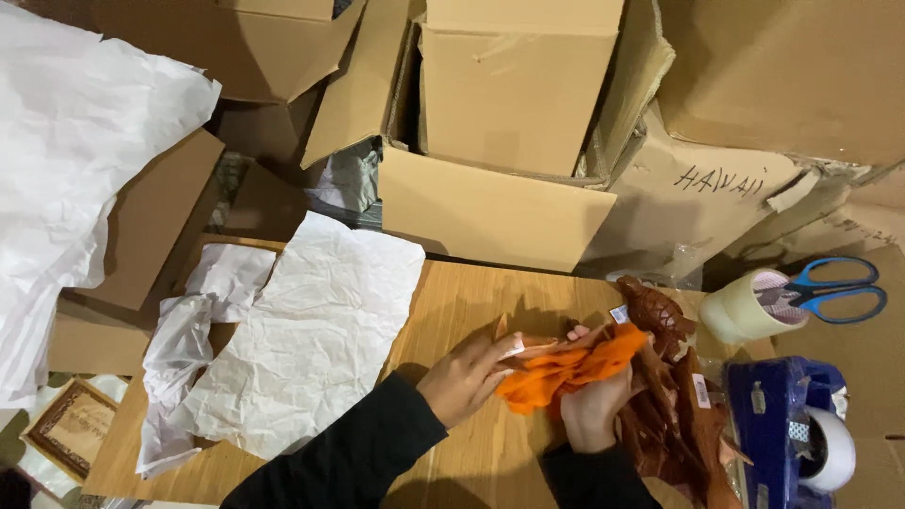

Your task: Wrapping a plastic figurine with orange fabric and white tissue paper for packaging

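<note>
Orange cloth (566, 369) sits bunched between my two hands, low on the wooden counter (452, 302), pressed against a dark reddish-brown wooden carving (674, 415). My right hand (596, 407) is curled closed around the cloth and the edge of the carving, thumb pointing up beside a small white sticker. My left hand (464, 379) is half closed, its fingers pinching the cloth's left end together with a thin pale wooden piece (528, 345) that sticks out toward it. I see the carving's rounded turtle-like head (653, 306) rising above the cloth, and its body running down toward the bottom edge.

Just right of the carving stands a blue tape dispenser (787, 424) with a white roll. Above it lies a roll of clear tape (745, 306) with blue-handled scissors (834, 287) resting on it. Left of my hands, crumpled white wrapping paper (311, 339) is spread on the counter. Behind the counter stand open cardboard boxes (509, 141).
</note>
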